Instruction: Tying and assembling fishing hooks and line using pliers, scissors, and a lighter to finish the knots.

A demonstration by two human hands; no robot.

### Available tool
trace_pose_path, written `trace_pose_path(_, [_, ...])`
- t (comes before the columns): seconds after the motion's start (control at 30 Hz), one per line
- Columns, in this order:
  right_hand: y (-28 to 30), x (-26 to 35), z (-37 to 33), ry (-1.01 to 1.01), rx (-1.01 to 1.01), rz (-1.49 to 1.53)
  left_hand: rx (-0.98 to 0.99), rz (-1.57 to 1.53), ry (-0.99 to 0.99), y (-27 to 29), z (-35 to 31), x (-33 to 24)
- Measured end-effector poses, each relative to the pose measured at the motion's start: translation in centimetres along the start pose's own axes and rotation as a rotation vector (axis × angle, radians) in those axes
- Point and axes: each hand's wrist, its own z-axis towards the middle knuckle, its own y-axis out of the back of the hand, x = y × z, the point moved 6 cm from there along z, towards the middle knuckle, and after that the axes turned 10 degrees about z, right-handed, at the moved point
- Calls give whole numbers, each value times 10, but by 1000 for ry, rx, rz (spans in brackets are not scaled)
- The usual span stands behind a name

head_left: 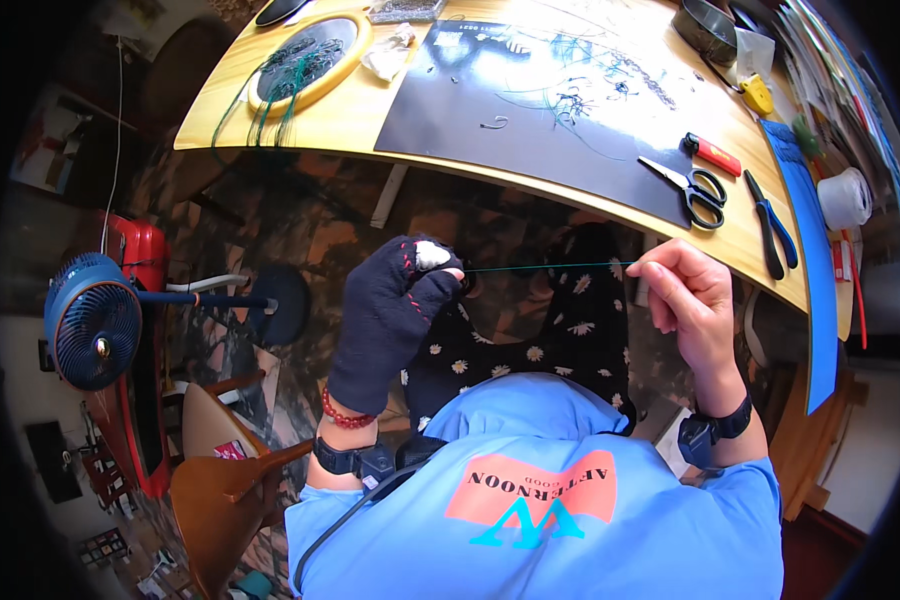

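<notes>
A thin green line [550, 267] runs taut and nearly level between my two hands, above my lap. My left hand [390, 310], in a dark glove with red stitching, is closed in a fist on its left end, thumb on top. What else may be inside the fist is hidden. The bare right hand [692, 300] pinches the other end between thumb and forefinger, close to the table's front edge. Just beyond it, black-handled scissors [705, 200] lie with blades apart, beside a red lighter [712, 155] and blue-and-black pliers [770, 225].
On the table, a dark mat [440, 120] carries small dark hooks [573, 100] and loose threads. A yellow-rimmed round tray [354, 75] holds tangled green lines that hang over the edge. A white roll [845, 197] stands at right. A blue fan [95, 320] and chair [210, 500] are at left.
</notes>
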Motion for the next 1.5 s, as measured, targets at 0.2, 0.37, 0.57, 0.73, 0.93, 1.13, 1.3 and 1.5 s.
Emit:
trace_pose_path(0.2, [13, -5, -10, 7, -49, -40, -49, 15, 20, 7, 2, 10])
trace_pose_path(0.37, [30, -9, -18, -1, -152, -71, -69, 48, 36, 8, 2, 14])
trace_pose_path(0.57, [42, -20, -25, -53, -170, -124, -74, 22, 83, 12, 5, 14])
trace_pose_path(0.73, [9, -2, -16, 139, 10, -810, -65, 38, 7, 3, 9, 3])
trace_pose_path(0.93, [-68, 18, 9, 348, 210, -301, 25, 133, -122, -28, 13, -25])
trace_pose_path(1.13, [-70, -27, 30, -23, 171, 167, 59, 124, -184, -38, 12, -48])
trace_pose_path(1.3, [-63, -23, 28, 48, 145, 3, 118, 155, -162, -42, 16, -40])
trace_pose_path(1.5, [-36, -17, 21, 37, 23, 177, -165, 303, -192, -16, 45, -53])
